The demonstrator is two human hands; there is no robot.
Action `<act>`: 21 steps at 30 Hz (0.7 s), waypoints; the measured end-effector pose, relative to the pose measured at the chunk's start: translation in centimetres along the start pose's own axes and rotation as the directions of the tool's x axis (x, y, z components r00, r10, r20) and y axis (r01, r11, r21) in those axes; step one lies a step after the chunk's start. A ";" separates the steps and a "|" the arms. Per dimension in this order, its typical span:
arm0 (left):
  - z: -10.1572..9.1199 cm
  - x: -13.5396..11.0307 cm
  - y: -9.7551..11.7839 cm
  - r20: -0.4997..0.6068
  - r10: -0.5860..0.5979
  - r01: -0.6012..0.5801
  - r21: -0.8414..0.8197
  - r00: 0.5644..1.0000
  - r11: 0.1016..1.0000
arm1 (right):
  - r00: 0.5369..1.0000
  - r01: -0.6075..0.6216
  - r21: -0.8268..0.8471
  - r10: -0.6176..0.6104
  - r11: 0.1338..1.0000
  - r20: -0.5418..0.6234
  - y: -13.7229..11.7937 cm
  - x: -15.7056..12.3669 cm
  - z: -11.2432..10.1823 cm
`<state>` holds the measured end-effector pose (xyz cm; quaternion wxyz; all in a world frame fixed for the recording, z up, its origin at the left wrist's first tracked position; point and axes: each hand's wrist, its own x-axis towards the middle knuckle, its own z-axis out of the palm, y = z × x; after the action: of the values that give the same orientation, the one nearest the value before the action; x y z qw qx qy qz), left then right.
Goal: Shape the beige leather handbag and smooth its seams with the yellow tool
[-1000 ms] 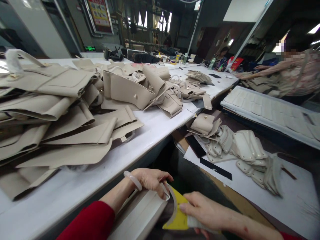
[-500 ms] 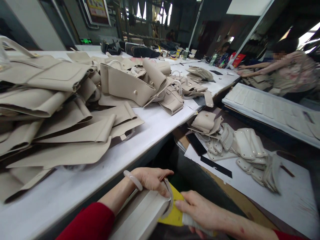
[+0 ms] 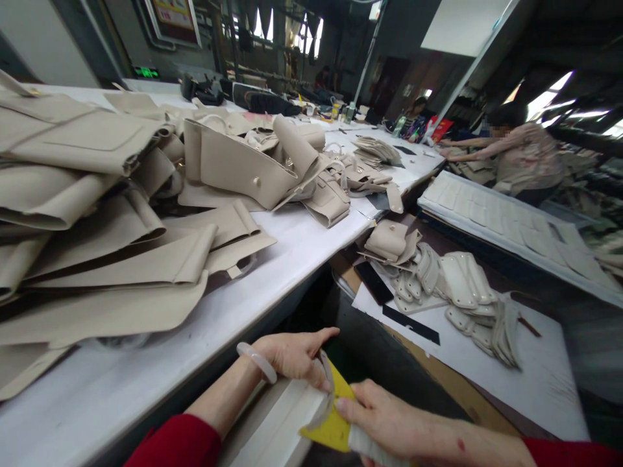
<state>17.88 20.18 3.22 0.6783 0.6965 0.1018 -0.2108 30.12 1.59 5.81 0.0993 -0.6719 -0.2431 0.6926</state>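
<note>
Low in the view, my left hand [image 3: 294, 355] has its fingers curled over the end of a beige bag piece [image 3: 280, 421], its index finger stretched out. A pale bangle [image 3: 257, 362] circles that wrist. My right hand [image 3: 377, 415] is closed round the white-wrapped handle [image 3: 372, 447] of a flat yellow scraper-like tool [image 3: 331, 425]. The yellow blade lies against the curved end edge of the bag piece, right beside my left fingers. What the blade touches beneath the edge is hidden.
Beige bag parts [image 3: 121, 253] are heaped on the long white table [image 3: 243, 311] at left. On a lower board [image 3: 549, 395] at right lie small studded pieces [image 3: 462, 279], a black phone [image 3: 374, 283] and a black strip [image 3: 411, 324]. A co-worker [image 3: 518, 152] leans over bags farther back.
The view has turned a little to the right, so the table and heaps sit farther left. The yellow tool has tilted slightly against the bag piece. Both hands keep their hold.
</note>
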 end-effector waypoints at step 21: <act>2.4 -5.6 -0.5 -0.408 -0.017 -0.087 -0.235 0.913 0.968 | 0.944 0.315 0.317 -0.331 0.895 -0.001 3.2 3.1 5.3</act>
<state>12.30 18.65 5.23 0.7276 0.6364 0.2537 -0.0347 25.27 -0.85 1.48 0.3116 -0.5793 -0.2408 0.7136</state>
